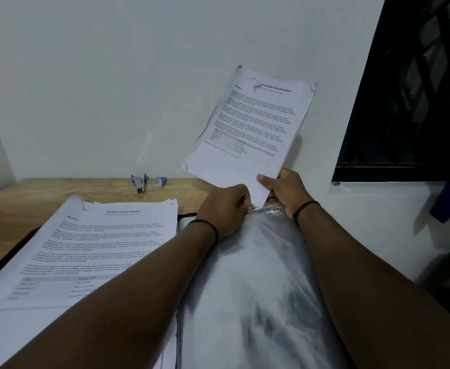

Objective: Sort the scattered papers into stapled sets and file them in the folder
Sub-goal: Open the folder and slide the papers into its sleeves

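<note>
Plastic sleeve blurred; right hand fingers hidden behind stapled set.

Both forearms bare, no sleeves. Thin black band on left wrist, frame centre; another on right wrist.

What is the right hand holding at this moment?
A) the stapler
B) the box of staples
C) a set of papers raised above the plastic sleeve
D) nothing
C: the right hand grips the lower corner of the paper set, raised over the plastic sleeve, whose opening the left hand pinches.
</note>
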